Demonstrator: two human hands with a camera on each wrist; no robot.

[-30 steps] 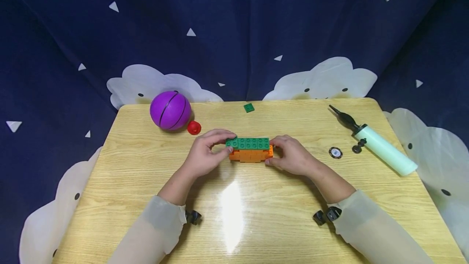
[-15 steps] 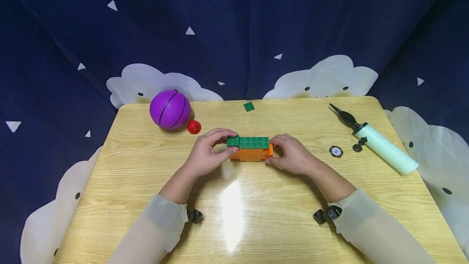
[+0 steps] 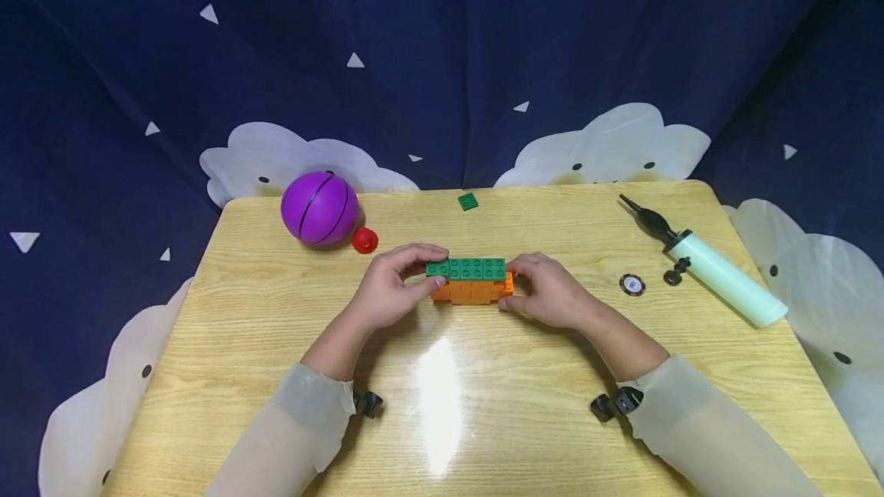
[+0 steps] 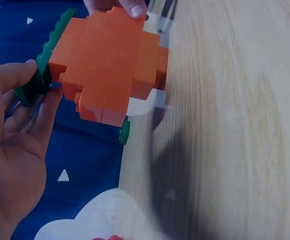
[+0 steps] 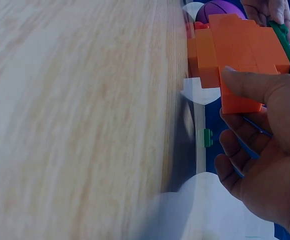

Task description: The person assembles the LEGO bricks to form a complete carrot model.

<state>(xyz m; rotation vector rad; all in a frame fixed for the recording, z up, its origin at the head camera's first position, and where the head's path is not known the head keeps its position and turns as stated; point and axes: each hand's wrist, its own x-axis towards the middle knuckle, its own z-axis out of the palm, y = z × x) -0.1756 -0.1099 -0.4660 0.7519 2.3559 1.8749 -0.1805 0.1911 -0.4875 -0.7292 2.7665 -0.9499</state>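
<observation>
A stepped block of orange toy bricks [image 3: 472, 292] sits upright mid-table, capped by a row of green toy bricks [image 3: 478, 269]. My left hand [image 3: 390, 290] pinches the green brick [image 3: 437, 269] at the row's left end between thumb and fingers. That brick lies in line with the rest of the row. With thumb in front and fingers behind, my right hand [image 3: 552, 294] grips the orange block's right end. Both wrist views show the orange side wall [image 4: 102, 60] widest midway up, and narrower steps [image 5: 207, 55] towards the table. Whether its base touches the table is hard to tell.
At the table's back edge lies a loose green brick [image 3: 468, 202]. Back left are a purple ball [image 3: 320, 208] and a small red hat-shaped piece [image 3: 365, 240]. To the right lie a poker chip [image 3: 631, 284], a small black piece [image 3: 677, 272] and a hand pump [image 3: 728, 282].
The left-end green brick stood tilted and out of line half a second ago; now it lies level with the row, pinched by my left hand. My right hand has kept its grip.
</observation>
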